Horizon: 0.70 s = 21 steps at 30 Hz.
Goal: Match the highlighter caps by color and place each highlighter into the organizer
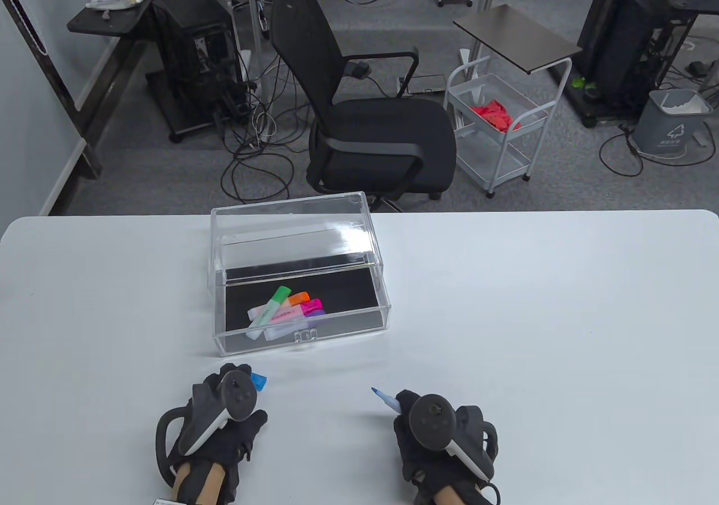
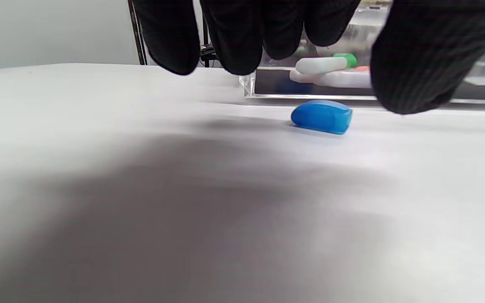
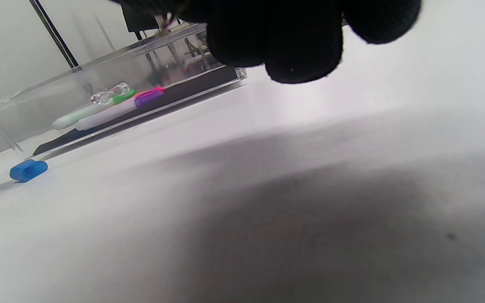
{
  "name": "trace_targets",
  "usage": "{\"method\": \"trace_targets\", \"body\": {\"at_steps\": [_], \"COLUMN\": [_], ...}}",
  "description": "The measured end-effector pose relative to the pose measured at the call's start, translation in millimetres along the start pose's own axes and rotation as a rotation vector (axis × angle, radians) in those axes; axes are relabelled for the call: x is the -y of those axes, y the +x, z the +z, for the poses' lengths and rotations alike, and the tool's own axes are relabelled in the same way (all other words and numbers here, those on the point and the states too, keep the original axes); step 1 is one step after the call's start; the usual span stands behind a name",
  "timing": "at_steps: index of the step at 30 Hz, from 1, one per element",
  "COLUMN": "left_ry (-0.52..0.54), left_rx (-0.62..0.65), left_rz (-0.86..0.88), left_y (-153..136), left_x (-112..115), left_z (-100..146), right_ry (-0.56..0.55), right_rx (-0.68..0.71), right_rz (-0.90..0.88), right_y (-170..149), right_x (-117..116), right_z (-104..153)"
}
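Note:
A blue cap (image 1: 259, 381) lies on the white table just in front of the clear organizer (image 1: 359, 331). My left hand (image 1: 251, 394) hovers right behind the cap. In the left wrist view its fingers (image 2: 234, 42) and thumb hang above the cap (image 2: 321, 116) without touching it. My right hand (image 1: 400, 410) grips an uncapped blue highlighter (image 1: 385, 399), whose tip points up and left toward the cap. Several capped highlighters (image 1: 283, 311) lie in the organizer's open drawer. The right wrist view shows the cap (image 3: 27, 170) at far left, but not the held highlighter.
The organizer (image 3: 99, 84) stands mid-table, its drawer pulled toward me. A black office chair (image 1: 371, 117) and a white cart (image 1: 497, 128) stand on the floor beyond the table's far edge.

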State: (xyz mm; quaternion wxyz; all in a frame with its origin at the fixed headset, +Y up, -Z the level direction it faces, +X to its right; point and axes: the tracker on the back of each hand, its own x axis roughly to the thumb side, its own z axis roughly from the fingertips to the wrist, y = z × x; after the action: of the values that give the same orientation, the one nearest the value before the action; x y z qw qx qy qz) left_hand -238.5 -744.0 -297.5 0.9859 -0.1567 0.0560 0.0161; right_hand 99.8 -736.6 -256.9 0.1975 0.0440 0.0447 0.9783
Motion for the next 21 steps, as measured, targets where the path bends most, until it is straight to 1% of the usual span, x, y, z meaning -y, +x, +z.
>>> {"method": "trace_targets", "body": {"at_steps": [3,9,11,14,20,21], "left_ry": [-0.016,-0.037,-0.024,-0.039,-0.013,0.011], "left_rx": [-0.009,-0.031,-0.018,-0.012,0.011,0.028], "left_rz": [-0.093,-0.152,-0.160,-0.157,-0.220,-0.236], "left_y": [3.3,9.7,10.4,10.3,16.5,19.1], "left_x": [-3.2,-3.8,-2.2,0.7,1.5,1.1], "left_z": [-14.5,-34.7,-39.2,-44.8,-50.1,-49.2], "right_ry": [0.008,0.022,0.023,0.027,0.035,0.037], "right_rx": [0.003,0.005,0.003,-0.001,-0.004,-0.005], "right_rz": [-0.005,-0.008,-0.009,-0.012,-0.014,-0.014], "right_y": [0.7,1.3,1.3,1.3,1.5,1.5], "right_x": [-0.5,-0.7,-1.0,-1.4,-1.7,-2.2], "right_z": [-0.4,-0.3,-0.7,-1.2,-1.0,-1.2]}}
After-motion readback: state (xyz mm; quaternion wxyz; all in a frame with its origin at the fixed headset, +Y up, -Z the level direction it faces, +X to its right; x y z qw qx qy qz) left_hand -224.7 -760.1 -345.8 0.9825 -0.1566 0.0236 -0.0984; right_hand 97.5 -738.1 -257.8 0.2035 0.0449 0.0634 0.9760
